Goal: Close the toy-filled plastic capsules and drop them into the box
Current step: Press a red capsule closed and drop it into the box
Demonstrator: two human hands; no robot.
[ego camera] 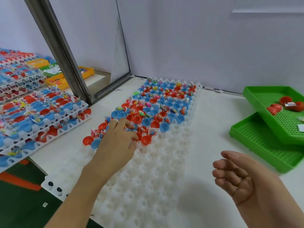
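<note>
Under the left hand point(117, 137), fingertips reach among red and blue capsule halves point(158, 104) in the white tray point(148, 178); whether they grip one cannot be told (fingers hide it). Right hand point(238, 176) hovers, fingers loosely curled, holding nothing. Two green trays point(263, 140) sit right, partly cut off.

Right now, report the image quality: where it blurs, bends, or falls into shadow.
Head view: the right hand and the near edge of the green trays smear with motion blur; the left hand, reaching into the capsule tray, is sharper. The wide-angle lens bends the metal frame post. Lighting is soft and even, with a faint shadow on the tray below the right hand.
</note>
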